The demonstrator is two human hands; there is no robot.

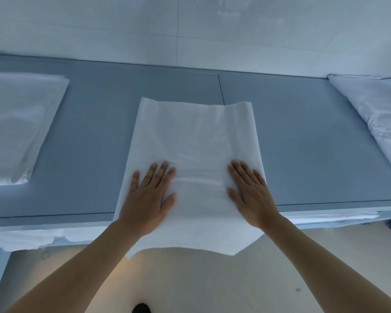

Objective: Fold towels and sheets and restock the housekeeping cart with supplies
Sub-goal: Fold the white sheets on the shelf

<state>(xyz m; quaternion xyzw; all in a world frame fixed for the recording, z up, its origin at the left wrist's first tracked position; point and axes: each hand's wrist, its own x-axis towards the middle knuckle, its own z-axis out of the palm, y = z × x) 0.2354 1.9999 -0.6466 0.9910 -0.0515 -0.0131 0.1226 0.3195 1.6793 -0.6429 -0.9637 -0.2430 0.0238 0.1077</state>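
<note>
A white towel [195, 136] lies lengthwise on the grey-blue table [303, 143], folded into a long strip. Its near end hangs over the table's front edge. My left hand [148, 195] presses flat on the towel's left side with straight fingers. My right hand [250, 190] presses flat on its right side, fingers spread and straight. Both hands lie close to the table's front edge, palms down.
A folded white sheet [16, 125] lies at the table's left end. Another white bundle of linen [377, 114] sits at the right end. White fabric [25, 239] shows on a shelf under the tabletop. A pale wall stands behind the table.
</note>
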